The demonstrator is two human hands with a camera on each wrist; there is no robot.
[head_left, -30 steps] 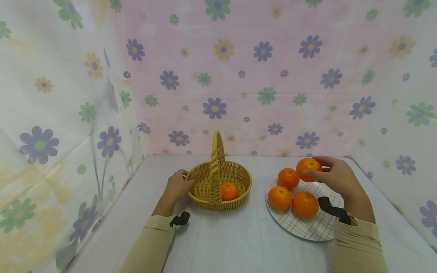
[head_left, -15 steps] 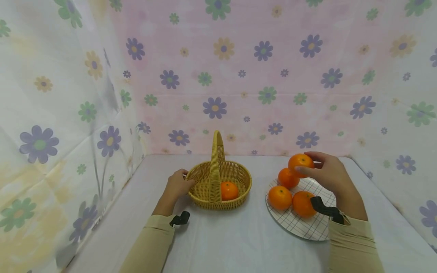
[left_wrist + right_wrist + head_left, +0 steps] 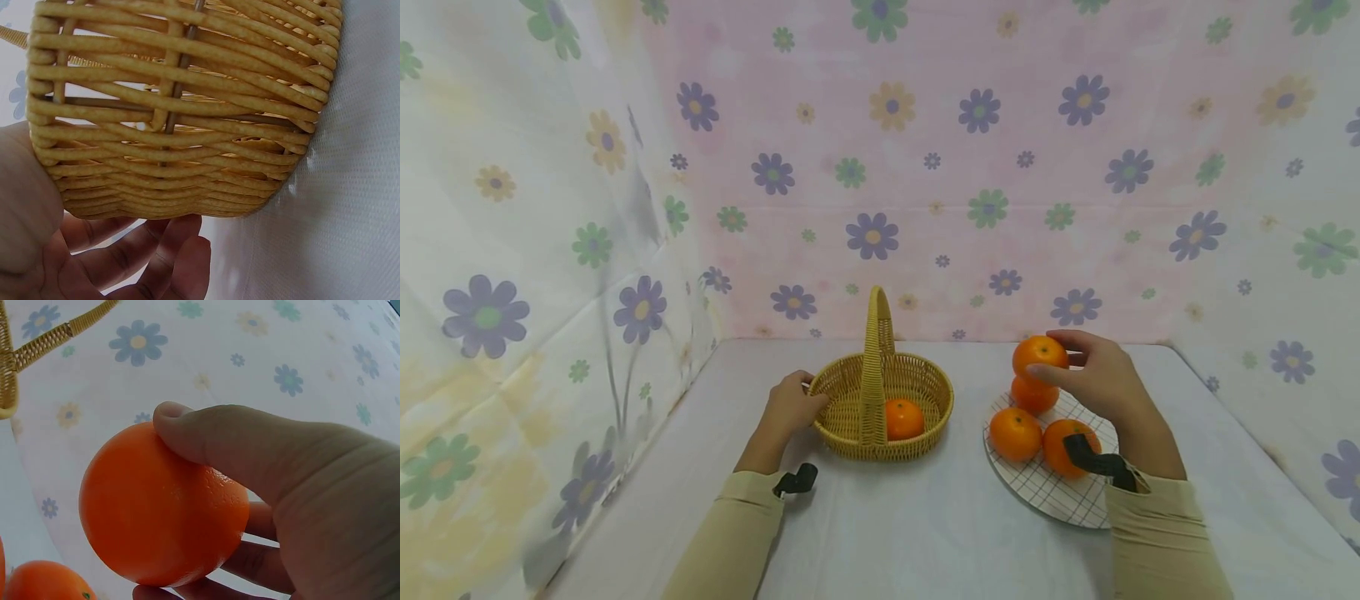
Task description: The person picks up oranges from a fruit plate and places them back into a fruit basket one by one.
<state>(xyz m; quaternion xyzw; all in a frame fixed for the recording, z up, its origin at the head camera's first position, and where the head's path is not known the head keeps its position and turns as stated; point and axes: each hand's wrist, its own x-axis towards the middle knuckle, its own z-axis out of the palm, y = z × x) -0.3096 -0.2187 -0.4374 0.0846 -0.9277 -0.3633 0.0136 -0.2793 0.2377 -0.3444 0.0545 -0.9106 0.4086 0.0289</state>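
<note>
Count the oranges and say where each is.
5: one orange in the right hand, another orange in the basket, three oranges on the plate. The arm could hide more.

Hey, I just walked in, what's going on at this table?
A person in beige sleeves is handling fruit. The right hand holds up a round, glossy orange fruit. Three more orange fruits lie on a round, white, checked plate. The left hand holds the left end of an oval, yellow wicker basket, with one orange fruit inside.
</note>
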